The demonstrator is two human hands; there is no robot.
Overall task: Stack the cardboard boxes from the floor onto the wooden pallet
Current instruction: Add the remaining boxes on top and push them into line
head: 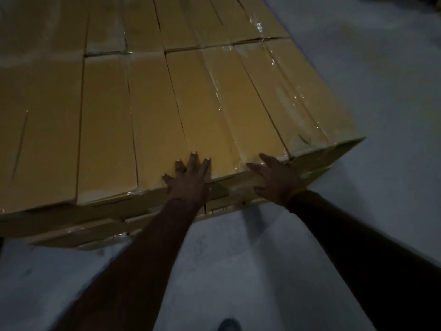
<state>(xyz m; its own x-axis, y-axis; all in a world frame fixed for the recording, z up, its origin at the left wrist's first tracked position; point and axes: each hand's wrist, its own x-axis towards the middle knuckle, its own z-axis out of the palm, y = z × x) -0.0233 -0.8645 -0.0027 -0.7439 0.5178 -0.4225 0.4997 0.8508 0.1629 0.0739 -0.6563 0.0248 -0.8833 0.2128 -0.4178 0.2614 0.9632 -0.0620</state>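
A wide stack of taped brown cardboard boxes fills the upper left of the view, several per row. The nearest right-hand box [229,111] lies at the stack's front right corner. My left hand [188,177] lies flat on its top near the front edge, fingers spread and straight. My right hand [276,177] rests against the same box's front right corner, fingers spread, thumb over the top edge. The pallet is hidden under the boxes. Lower layers of boxes [95,225] show along the front.
Pale concrete floor [370,91] lies to the right of the stack and in front of it. A shoe tip [229,324] shows at the bottom edge. The light is dim.
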